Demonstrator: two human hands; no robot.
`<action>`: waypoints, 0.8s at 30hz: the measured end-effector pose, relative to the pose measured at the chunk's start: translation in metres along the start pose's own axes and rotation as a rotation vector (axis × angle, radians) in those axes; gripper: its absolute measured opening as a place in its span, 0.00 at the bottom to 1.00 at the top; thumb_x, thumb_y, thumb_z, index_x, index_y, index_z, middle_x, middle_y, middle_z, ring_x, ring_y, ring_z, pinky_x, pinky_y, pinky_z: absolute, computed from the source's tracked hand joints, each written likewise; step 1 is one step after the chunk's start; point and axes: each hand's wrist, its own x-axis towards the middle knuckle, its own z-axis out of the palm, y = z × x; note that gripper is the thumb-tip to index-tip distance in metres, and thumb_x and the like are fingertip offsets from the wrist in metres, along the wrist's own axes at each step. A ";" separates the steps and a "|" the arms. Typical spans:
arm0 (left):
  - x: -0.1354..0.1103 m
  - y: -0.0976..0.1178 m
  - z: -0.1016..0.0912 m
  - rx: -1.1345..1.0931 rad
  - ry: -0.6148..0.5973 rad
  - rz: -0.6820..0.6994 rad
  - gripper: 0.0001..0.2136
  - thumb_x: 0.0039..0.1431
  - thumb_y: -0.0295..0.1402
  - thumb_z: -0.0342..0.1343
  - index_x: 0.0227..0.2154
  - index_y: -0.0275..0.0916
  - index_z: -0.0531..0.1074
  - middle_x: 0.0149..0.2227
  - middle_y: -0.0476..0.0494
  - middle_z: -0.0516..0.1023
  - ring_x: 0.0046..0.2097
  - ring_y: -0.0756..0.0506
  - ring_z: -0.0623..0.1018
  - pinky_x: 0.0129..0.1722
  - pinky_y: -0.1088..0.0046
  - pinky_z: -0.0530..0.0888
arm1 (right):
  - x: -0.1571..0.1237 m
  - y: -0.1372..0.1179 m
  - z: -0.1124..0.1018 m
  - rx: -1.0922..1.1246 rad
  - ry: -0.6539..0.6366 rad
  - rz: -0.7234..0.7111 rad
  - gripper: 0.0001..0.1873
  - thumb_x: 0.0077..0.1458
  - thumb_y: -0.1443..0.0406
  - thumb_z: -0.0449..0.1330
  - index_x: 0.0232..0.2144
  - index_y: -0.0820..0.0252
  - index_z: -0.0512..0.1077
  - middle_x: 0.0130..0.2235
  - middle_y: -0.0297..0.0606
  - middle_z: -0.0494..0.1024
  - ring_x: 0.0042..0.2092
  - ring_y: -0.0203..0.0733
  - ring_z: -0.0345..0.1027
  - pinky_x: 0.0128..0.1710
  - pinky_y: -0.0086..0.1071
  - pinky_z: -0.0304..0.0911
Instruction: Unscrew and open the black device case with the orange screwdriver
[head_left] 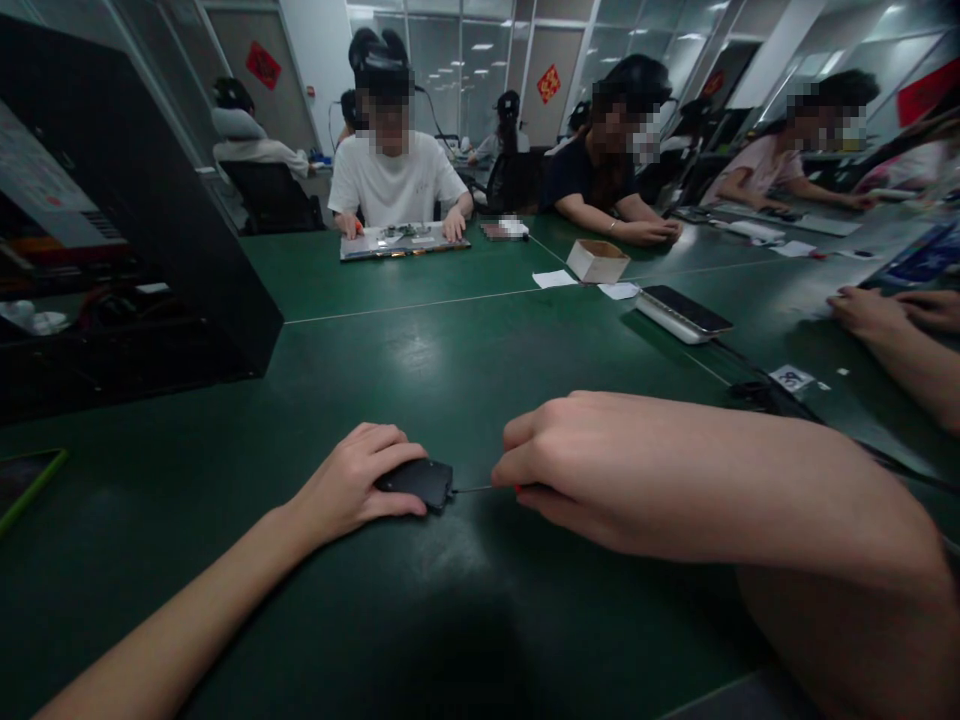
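My left hand is closed around a small black computer mouse, pressing it to the green tabletop with fingers over the top and the thumb along the near side. A thin straight shaft runs from the mouse's right end to my right hand. That hand is in a closed pinch, palm down, and a speck of red shows at its fingertips. The shaft looks like a slim screwdriver, but its handle is hidden in my fingers. Both forearms lie low over the table.
At left stands a black open-sided case; a green-edged flat item lies nearer. Right of centre are a phone on a white block, black cables and a small box. Co-workers sit opposite; another person's hands rest at right.
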 end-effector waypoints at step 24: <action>0.000 0.001 0.011 -0.039 0.085 0.110 0.22 0.64 0.51 0.59 0.52 0.40 0.74 0.45 0.40 0.82 0.45 0.39 0.80 0.45 0.64 0.74 | 0.015 0.011 0.010 -0.027 -0.054 0.000 0.07 0.57 0.71 0.63 0.32 0.56 0.80 0.32 0.37 0.81 0.33 0.41 0.75 0.32 0.33 0.61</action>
